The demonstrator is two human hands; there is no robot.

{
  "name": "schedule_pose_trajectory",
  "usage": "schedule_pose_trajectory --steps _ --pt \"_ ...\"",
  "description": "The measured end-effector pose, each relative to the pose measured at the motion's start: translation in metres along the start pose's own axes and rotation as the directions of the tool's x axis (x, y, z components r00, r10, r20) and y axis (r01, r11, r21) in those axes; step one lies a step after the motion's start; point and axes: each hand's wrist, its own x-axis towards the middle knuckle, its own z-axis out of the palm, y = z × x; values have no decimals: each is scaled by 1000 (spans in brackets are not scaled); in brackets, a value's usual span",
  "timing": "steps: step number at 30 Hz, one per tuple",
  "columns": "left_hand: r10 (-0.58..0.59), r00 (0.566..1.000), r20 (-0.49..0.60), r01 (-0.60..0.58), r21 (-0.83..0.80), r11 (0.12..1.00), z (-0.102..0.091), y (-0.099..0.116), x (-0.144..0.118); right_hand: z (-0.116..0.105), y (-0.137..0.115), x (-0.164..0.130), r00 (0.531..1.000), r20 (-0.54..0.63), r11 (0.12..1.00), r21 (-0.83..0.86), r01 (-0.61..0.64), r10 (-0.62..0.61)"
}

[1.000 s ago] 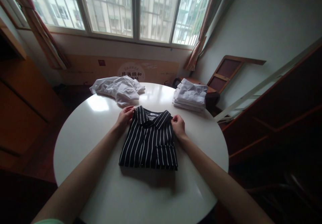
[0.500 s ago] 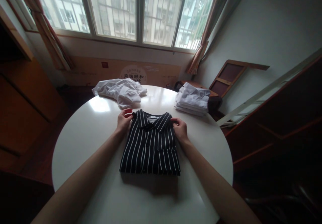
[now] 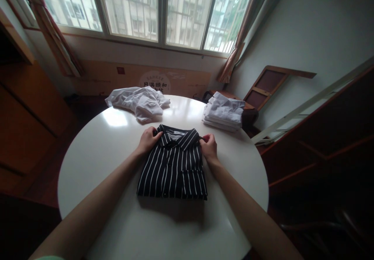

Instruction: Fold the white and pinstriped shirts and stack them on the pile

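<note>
Shirt (image 3: 172, 172) looks folded; grip of left hand (image 3: 149, 139) and right hand (image 3: 209, 147) pinches its top corners; behind it, stack (image 3: 223, 114) folded, crumpled cloth (image 3: 138, 101) not.

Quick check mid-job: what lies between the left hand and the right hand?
The folded striped shirt, its collar spanning between the left hand and the right hand; each hand holds a shoulder edge. That shows in the head view.

Left grip (image 3: 148, 139), right grip (image 3: 209, 147) and both forearms (image 3: 238, 197) bare; a pale green sleeve edge (image 3: 49, 258) at lower left.
</note>
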Motion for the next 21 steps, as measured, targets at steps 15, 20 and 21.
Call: schedule_pose_trajectory --steps 15,20,21 --pt "-17 1000 7 18 -109 994 1 -4 1 4 5 0 977 56 976 89 201 -207" --pt "-26 1000 -16 23 -140 990 2 -5 1 9 9 2 981 102 986 10 166 -166" --pt "-16 1000 -12 14 -165 986 2 -5 1 10 10 3 980 103 985 7 171 -171"
